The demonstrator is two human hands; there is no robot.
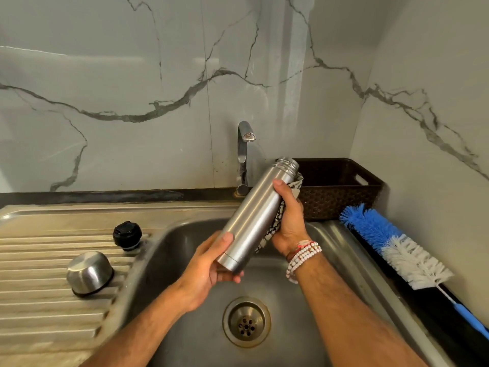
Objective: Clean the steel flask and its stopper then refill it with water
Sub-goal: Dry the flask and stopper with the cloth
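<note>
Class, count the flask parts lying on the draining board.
2: the black stopper stands beside the sink; the steel cup lies upside down nearer the person. None seems hidden.

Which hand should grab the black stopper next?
Probably the left hand. The stopper sits on the draining board on that side, while the right hand is across the flask, holding the cloth. The left must release the flask's base first.

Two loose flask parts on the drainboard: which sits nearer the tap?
The black round plastic stopper, farther back; the dome-shaped steel cup lid rests mouth-down, nearer the person and further left.
</note>
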